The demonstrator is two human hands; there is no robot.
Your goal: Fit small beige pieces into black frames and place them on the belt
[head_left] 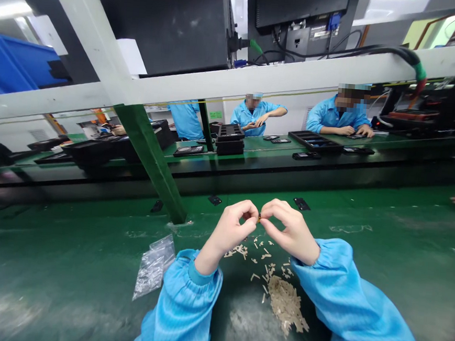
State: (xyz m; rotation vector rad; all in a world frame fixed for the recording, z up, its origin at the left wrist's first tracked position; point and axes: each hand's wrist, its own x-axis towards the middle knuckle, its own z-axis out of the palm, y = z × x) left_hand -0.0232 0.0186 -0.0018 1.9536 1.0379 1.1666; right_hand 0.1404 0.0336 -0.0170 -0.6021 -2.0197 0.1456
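Pinching 1 orange bit [259, 219]: L hand [230, 229], R hand [292, 231].

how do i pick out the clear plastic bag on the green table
Start at the slanted green post rising from the green table. Below its foot, just left of the person's left sleeve, lies the clear plastic bag. It is crinkled and see-through, unlike the tan scraps heaped at right.

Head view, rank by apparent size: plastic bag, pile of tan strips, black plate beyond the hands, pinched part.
Plastic bag and pile of tan strips: too alike to rank.
Black plate: smaller, though farther off.
Pinched part: smallest.
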